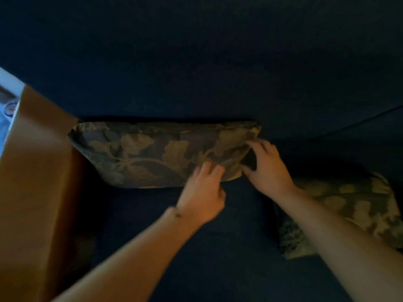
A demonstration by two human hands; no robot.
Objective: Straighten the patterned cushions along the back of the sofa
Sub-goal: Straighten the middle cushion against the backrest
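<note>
A floral patterned cushion point(152, 153) leans against the dark blue sofa back point(196, 62), its left end by the orange curtain. My left hand point(204, 192) rests with curled fingers on the cushion's lower right edge. My right hand point(266, 166) grips the cushion's right end, thumb below and fingers on top. A second patterned cushion point(353, 212) lies flat on the sofa seat point(207, 258) at the right, partly hidden under my right forearm.
An orange-brown curtain point(37, 182) hangs down the left side, beside the sofa's end. A bright strip of window frame point(8, 88) shows at the far left. The scene is dim.
</note>
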